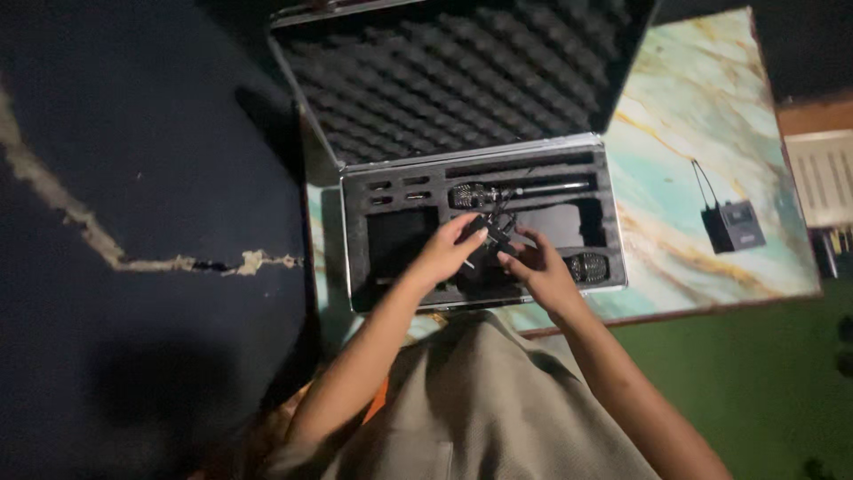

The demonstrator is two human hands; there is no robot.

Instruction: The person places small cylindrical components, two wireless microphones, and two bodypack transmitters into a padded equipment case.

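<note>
**Handling the small black clip device over the open case**

The small black device with thin wires (494,229) sits between both hands above the foam tray of the case (391,267). Judged light, rigid and fragile at the wires; grip the body, not the leads. The left hand (444,252) pinches it; the right hand (542,271) supports its other end. A microphone (480,195) lies just behind. A black pack (733,226) lies near the table's (693,116) right edge.

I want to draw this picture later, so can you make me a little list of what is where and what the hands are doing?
Case: open hard case with bumpy grey foam lid, on a marbled table
Inside: microphone in the top slot, another at lower right
Left hand: fingers on a small dark cabled part over the case
Right hand: touching the same part
Beside case: small black box with antenna
</note>
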